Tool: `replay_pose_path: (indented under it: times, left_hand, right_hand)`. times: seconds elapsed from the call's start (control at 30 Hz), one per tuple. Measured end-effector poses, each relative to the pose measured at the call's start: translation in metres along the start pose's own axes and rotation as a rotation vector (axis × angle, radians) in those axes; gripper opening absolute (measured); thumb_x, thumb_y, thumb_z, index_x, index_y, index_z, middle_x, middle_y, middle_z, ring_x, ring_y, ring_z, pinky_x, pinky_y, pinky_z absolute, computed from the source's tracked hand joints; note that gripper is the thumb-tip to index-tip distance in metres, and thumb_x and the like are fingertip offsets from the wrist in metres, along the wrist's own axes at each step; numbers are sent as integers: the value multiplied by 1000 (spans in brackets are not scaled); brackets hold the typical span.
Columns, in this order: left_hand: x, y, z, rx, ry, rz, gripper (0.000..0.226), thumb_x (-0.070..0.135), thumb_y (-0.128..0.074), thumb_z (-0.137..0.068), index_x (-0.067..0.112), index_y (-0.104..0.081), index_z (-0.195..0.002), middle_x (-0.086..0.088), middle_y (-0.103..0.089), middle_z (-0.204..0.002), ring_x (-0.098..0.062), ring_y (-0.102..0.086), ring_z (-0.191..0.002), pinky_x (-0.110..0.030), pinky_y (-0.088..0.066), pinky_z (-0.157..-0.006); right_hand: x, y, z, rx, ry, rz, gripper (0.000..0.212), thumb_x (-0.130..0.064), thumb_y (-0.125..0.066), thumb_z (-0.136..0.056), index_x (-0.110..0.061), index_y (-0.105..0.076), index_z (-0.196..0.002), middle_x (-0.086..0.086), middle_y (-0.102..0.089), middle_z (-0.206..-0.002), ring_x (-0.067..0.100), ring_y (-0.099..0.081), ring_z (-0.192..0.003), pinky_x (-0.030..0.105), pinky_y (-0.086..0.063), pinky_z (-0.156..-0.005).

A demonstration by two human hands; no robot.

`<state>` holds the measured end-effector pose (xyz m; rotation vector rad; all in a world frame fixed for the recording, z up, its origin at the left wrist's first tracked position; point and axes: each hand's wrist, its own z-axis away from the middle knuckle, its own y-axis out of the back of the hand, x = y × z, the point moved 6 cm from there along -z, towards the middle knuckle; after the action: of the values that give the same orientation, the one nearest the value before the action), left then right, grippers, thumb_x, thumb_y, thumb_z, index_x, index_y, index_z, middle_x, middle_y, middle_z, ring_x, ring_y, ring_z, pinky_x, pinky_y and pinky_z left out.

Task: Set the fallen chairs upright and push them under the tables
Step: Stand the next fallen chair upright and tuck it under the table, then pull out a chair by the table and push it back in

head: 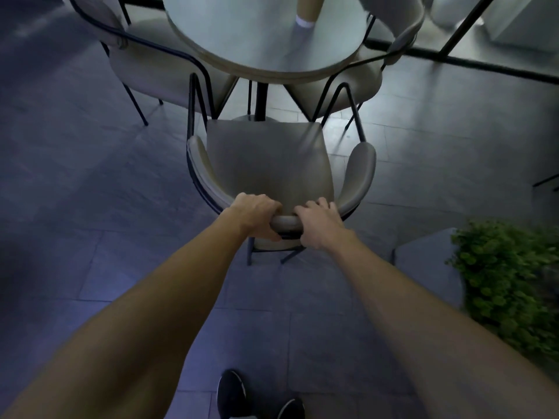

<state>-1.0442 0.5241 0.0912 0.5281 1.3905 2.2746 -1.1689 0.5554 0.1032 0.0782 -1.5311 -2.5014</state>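
1. Beige padded armchair with thin black metal frame stands upright on grey tiled floor; curved backrest wraps into both armrests; seat front sits just short of the table edge.
2. Left hand and right hand both clench the top of the backrest, side by side.
3. Round pale table on a dark central post lies directly ahead; two matching chairs flank it.
4. Green leafy plant at right; dark shoes below.
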Motion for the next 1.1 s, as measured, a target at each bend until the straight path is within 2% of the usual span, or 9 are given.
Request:
replay_pose_path:
  times: [0.07, 0.17, 0.33, 0.5, 0.63, 0.87, 0.97, 1.1]
  left_hand:
    - [6, 30, 2, 24, -7, 41, 73, 76, -60, -76, 30, -51, -132, 2, -60, -122, -26, -62, -111, -40, -45, -81]
    - [11, 94, -1, 100, -6, 33, 75, 73, -58, -78, 26, -49, -135, 1, -57, -128, -26, -59, -117, -43, -46, -86]
    - [20, 208, -14, 251, 43, 9, 66, 58, -55, -91, 23, -39, -144, -8, -52, -135, -32, -55, -123, -46, -46, -92]
    - [55, 301, -50, 345, 89, 12, 54, 50, -55, -93, 22, -45, -138, -9, -54, -135, -34, -55, -123, -44, -45, -91]
    - [89, 345, -89, 347, 141, 12, 47, 45, -52, -94, 19, -46, -133, -11, -54, -129, -37, -56, -118, -44, -45, -87]
    - [128, 422, -171, 386, 204, 0, 47, 39, -50, -95, 22, -45, -138, -10, -55, -133, -35, -57, -119, -44, -45, -87]
    - [136, 445, -204, 410, 237, 10, 47, 38, -46, -97, 21, -44, -140, -11, -54, -135, -34, -57, -120, -42, -45, -86]
    - [136, 466, -253, 405, 244, 21, 47, 40, -43, -100, 18, -44, -141, -12, -53, -135, -34, -56, -121, -42, -43, -87]
  right_hand:
    - [1, 25, 6, -8, 16, 8, 64, -31, -67, -77, -18, -47, -136, 12, -47, -138, 36, -37, -129, 51, -30, -107]
    - [16, 86, 8, 71, 6, -4, 71, -39, -69, -82, -17, -41, -144, 11, -41, -144, 36, -33, -136, 55, -27, -112]
    - [67, 191, 12, 253, -17, -87, 64, -38, -63, -85, -19, -41, -142, 8, -48, -140, 34, -41, -132, 49, -34, -106]
    - [133, 261, 7, 372, -25, -141, 51, -39, -59, -85, -19, -50, -131, 8, -54, -132, 34, -46, -125, 47, -39, -101]
    - [193, 289, -5, 356, 3, -157, 57, -38, -60, -83, -18, -48, -135, 9, -53, -135, 34, -45, -128, 46, -37, -104]
    - [290, 329, -44, 361, 38, -130, 59, -40, -52, -84, -17, -46, -139, 11, -53, -137, 36, -45, -128, 47, -38, -103]
    - [325, 339, -65, 331, 63, -109, 62, -44, -57, -82, -21, -45, -138, 9, -52, -136, 36, -45, -128, 48, -39, -103]
    - [372, 352, -101, 304, 83, -45, 57, -39, -63, -84, -21, -46, -134, 8, -49, -138, 35, -43, -130, 48, -39, -103]
